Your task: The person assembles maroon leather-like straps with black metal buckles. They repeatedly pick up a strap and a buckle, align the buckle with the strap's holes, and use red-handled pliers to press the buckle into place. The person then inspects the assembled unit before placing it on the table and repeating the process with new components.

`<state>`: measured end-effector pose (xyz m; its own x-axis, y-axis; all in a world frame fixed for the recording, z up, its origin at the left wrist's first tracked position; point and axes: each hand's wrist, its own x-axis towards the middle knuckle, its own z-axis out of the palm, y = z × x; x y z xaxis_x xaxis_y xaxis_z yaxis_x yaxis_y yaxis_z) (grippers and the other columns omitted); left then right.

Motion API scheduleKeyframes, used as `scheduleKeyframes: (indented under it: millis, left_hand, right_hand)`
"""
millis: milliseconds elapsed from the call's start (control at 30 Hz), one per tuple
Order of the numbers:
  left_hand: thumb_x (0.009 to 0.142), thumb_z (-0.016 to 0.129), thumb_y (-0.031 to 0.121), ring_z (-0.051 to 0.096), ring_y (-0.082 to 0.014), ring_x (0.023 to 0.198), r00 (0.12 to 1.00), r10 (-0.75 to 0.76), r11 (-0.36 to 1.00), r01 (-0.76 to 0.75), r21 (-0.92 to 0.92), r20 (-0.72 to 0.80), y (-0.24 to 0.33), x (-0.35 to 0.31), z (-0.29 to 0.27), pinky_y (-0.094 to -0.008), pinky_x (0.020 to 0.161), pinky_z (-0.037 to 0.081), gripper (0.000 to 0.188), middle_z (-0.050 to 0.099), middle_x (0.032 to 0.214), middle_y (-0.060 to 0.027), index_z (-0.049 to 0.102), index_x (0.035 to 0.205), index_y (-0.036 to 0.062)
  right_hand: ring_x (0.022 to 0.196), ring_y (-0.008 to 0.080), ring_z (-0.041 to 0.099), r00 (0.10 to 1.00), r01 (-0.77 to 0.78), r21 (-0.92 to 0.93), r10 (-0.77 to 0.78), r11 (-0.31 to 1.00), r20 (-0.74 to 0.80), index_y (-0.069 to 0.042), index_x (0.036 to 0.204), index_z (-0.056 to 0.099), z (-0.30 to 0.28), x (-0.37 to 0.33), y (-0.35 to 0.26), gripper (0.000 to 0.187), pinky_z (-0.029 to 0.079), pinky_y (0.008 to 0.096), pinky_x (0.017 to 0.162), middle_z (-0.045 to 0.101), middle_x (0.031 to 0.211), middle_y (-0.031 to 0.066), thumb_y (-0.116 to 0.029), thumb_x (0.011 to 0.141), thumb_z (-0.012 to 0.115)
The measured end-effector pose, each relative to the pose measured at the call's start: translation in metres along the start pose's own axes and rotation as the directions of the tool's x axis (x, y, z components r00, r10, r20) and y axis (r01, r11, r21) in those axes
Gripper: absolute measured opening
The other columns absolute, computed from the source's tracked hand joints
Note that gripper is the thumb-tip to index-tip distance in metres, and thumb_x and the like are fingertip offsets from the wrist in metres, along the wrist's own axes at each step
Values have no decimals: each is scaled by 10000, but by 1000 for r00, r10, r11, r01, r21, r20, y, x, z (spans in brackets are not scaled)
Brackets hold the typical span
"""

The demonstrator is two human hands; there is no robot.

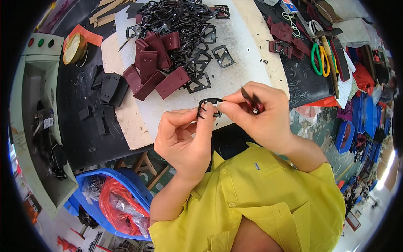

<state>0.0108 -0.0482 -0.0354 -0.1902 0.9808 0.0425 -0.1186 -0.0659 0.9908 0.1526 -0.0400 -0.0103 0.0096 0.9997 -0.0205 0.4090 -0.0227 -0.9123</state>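
Observation:
Close in front of my chest, my left hand (184,138) pinches a small black buckle (200,109) between thumb and fingers. The fingertips of my right hand (266,117) press on the buckle's right end. Tucked in that same hand is a pair of red-handled snips (255,104), its dark pointed blades sticking up past the fingers. Beyond my hands lies a big heap of black buckles (182,27). Folded maroon leather straps (147,67) with small holes rest against its near left side. One loose buckle (223,56) lies apart, right of the heap.
Black leather pieces (110,90) lie on the dark table at left, near a yellowish bowl (75,48). More maroon pieces (281,35) and green-handled scissors (315,59) sit at the right. Below the table's left edge stands a blue tub (145,191) with plastic bags inside.

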Motion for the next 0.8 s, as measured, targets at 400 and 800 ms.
scheduleKeyframes:
  millis: [400,800]
  left_hand:
    - [775,633,-83,631,-130,673,985,-169,985,168,24,21,7,0,-9,-222,619,526,129,626,779,-119,518,795,-29]
    - [673,719,-1,620,-207,730,781,428,427,-619,659,456,-5,48,-45,-282,657,507,371,644,946,-120,608,1027,-7]
  right_hand:
    - [580,191,591,728,676,-261,-680,689,89,7,898,623,3,-2,26,345,471,269,471,611,777,87,-61,587,756]
    - [585,150,582,812,574,-229,-583,786,37,0,999,634,-7,3,26,301,454,231,471,615,812,105,44,703,604]
